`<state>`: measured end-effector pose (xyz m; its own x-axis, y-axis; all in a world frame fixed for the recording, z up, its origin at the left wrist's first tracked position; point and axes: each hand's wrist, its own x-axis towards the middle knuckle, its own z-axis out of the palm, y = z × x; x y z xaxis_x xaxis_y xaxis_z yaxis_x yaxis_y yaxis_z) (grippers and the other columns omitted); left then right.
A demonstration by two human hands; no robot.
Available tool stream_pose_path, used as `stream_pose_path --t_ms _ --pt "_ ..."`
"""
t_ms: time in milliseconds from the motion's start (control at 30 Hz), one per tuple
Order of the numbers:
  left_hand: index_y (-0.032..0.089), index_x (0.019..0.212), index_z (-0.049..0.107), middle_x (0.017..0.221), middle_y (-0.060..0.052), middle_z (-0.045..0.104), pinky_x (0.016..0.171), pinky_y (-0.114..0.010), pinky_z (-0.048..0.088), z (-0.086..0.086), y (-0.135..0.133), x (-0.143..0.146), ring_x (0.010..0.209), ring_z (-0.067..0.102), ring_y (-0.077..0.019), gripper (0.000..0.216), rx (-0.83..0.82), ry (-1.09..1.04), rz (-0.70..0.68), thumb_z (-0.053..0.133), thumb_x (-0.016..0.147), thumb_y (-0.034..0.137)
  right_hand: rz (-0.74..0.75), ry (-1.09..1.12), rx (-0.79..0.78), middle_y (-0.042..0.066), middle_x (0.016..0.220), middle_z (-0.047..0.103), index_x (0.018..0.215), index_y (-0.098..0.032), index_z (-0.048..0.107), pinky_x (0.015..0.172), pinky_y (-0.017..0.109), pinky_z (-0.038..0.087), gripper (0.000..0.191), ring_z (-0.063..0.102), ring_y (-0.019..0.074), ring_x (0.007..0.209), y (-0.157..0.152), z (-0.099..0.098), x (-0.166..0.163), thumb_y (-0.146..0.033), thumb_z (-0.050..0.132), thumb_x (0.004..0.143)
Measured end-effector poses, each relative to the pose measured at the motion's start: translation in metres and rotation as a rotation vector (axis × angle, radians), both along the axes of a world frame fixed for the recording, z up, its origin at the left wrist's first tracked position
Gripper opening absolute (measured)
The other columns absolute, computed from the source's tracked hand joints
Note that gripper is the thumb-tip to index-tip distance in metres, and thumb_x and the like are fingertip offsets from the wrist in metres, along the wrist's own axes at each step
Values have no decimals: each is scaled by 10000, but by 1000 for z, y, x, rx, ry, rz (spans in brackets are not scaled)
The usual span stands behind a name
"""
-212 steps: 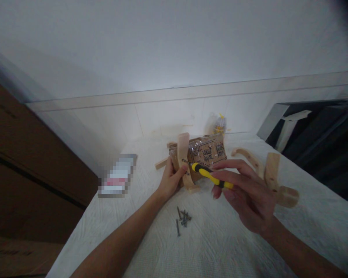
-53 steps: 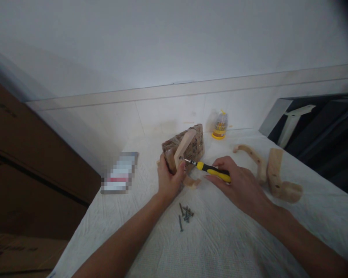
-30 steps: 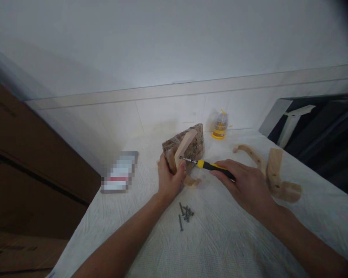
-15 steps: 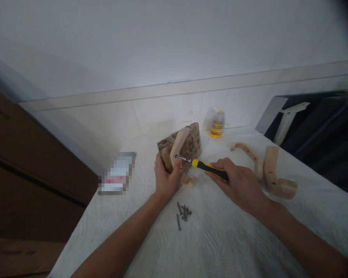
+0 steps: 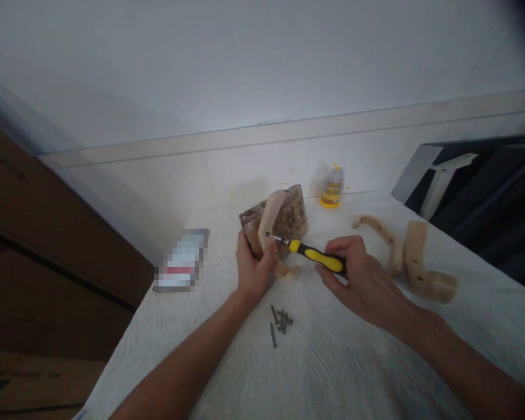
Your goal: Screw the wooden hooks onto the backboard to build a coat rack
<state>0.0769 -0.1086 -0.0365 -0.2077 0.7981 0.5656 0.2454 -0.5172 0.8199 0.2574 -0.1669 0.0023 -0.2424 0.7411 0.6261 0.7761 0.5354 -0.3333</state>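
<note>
My left hand (image 5: 254, 271) grips a pale wooden hook piece (image 5: 269, 224) and holds it against a brown printed block (image 5: 289, 216) on the white cloth. My right hand (image 5: 359, 274) is closed round a yellow and black screwdriver (image 5: 315, 256). The screwdriver's metal tip meets a screw in the wooden piece just above my left thumb. A small heap of several dark screws (image 5: 280, 324) lies on the cloth between my forearms.
Two more curved wooden pieces (image 5: 413, 262) lie to the right. A yellow bit holder (image 5: 332, 186) stands at the back by the wall. A blurred flat packet (image 5: 181, 267) lies left. A brown cabinet (image 5: 48, 251) stands on the left, dark furniture (image 5: 485, 192) on the right.
Since seven seconds ago the block and wooden piece have been turned. In the last second my right hand's fingers have shifted round the screwdriver handle while the tip stays on the screw.
</note>
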Motion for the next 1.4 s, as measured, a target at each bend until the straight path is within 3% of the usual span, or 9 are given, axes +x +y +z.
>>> stream_pose_path --t_ms 133,333,667,867,1000,1067,1200,1400 --pt "201 987 487 830 -6 589 634 -273 473 3 -1 1 722 567 -140 310 -19 -34 -23 628 749 340 84 -28 50 57 692 640 924 -205 340 423 275 489 93 663 207 540 4 -5 1 -245 413 884" --pt "194 960 494 802 -3 574 608 -267 465 4 -2 1 694 553 -137 292 -11 -23 -6 623 744 341 116 -10 163 44 751 672 925 -216 391 496 260 530 60 678 179 601 5 -7 2 -248 437 903" --pt "204 1070 506 946 -49 603 747 -347 483 0 -4 1 879 579 -196 361 -4 56 -26 625 759 342 0 -33 302 49 808 713 922 -208 594 608 286 535 83 679 175 704 -3 9 5 -241 530 880" --pt "206 1074 514 937 -48 603 742 -345 479 -2 -4 -1 875 576 -197 374 -16 73 -1 636 749 343 -81 -96 146 32 650 702 838 -185 609 503 267 479 296 661 166 542 0 4 2 -339 378 942" --pt "200 1064 511 923 -45 591 723 -337 475 -3 -2 -1 839 569 -187 381 -49 47 12 639 746 367 -75 -1 9 17 641 697 955 -181 513 445 259 467 210 657 181 502 -1 2 -2 -369 499 864" --pt "199 1059 507 914 -42 588 716 -332 473 -4 -1 -1 827 566 -182 381 -56 27 19 640 746 370 -41 14 18 58 724 710 996 -171 456 489 274 504 248 688 205 590 -1 1 -2 -330 537 824" --pt "201 1032 507 885 -30 591 691 -310 471 -4 0 -1 796 566 -167 349 -43 11 5 639 752 364 28 -33 47 54 688 677 905 -196 444 464 267 494 72 669 192 551 2 -1 1 -260 437 873" --pt "204 1030 504 889 -27 590 684 -306 468 -1 -2 -1 801 565 -168 353 -38 40 13 641 746 364 12 -46 195 38 725 687 885 -201 523 526 246 505 140 667 162 612 1 1 5 -320 456 913"
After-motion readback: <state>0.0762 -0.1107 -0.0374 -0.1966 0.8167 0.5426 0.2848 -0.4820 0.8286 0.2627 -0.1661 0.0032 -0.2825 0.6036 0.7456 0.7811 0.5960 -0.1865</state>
